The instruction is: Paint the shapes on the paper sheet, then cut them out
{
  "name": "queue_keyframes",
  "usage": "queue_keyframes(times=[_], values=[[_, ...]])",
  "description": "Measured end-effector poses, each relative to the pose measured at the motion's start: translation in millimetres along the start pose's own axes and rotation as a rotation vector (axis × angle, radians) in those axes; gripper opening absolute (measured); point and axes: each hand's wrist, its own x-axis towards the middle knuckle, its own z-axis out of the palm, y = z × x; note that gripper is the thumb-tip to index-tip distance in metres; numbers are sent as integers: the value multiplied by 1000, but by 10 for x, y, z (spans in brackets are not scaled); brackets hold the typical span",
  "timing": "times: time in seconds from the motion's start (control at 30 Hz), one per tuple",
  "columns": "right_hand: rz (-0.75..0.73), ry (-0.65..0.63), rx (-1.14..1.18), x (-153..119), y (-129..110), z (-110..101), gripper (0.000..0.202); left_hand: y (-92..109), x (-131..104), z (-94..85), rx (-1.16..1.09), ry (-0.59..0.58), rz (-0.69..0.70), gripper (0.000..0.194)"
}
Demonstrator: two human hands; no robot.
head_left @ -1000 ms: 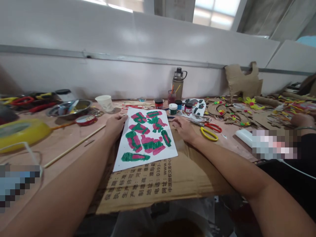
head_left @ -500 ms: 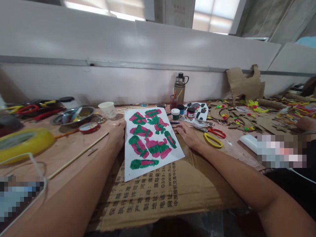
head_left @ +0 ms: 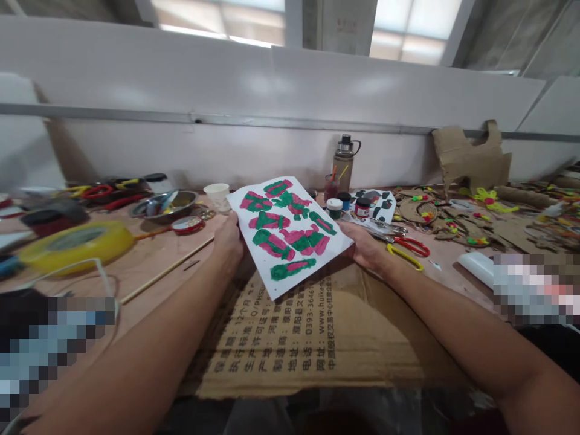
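A white sheet of paper (head_left: 254,248), painted with pink and green patches, is held tilted above a printed cardboard sheet (head_left: 362,338). At its left edge my left hand (head_left: 229,241) is closed on the paper, the fingers mostly behind it. My right hand (head_left: 366,246) grips the right edge, its fingers partly under the sheet. Just behind the paper stand a green paint jar (head_left: 334,209), a blue one (head_left: 344,200) and a red one (head_left: 362,207). Scissors with red and yellow handles (head_left: 410,249) lie to the right of my right hand.
A paper cup (head_left: 217,197), a metal bowl (head_left: 179,205) and a yellow tape roll (head_left: 77,244) are on the left, near a wooden stick (head_left: 167,270). A bottle (head_left: 345,163) stands at the back. Cardboard crafts (head_left: 419,208) and a white device (head_left: 475,269) occupy the right.
The paper has been turned and tilted, its lower corner shifting right and up. My right hand has moved from beside the paper to hold its right edge. The camera view has shifted left.
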Motion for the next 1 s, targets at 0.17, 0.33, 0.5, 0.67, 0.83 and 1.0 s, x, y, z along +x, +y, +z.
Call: queue_keyframes(times=[0.17,0.33,0.5,0.67,0.83,1.0], values=[[-2,-113,38,-35,-35,-36,58,14,25,4,-172,-60,9,25],[-17,22,-13,13,-33,-102,64,9,12,2,-237,-65,66,31],[-45,98,-44,55,-52,-165,63,-21,-9,-46,-359,-253,68,64],[-121,189,7,95,-65,-211,54,-87,54,-23,-401,-180,-51,54],[-109,115,143,65,-70,-122,35,-27,15,48,-506,-132,-53,57],[7,14,160,-15,-71,-10,30,55,-45,67,-538,-102,-49,57]])
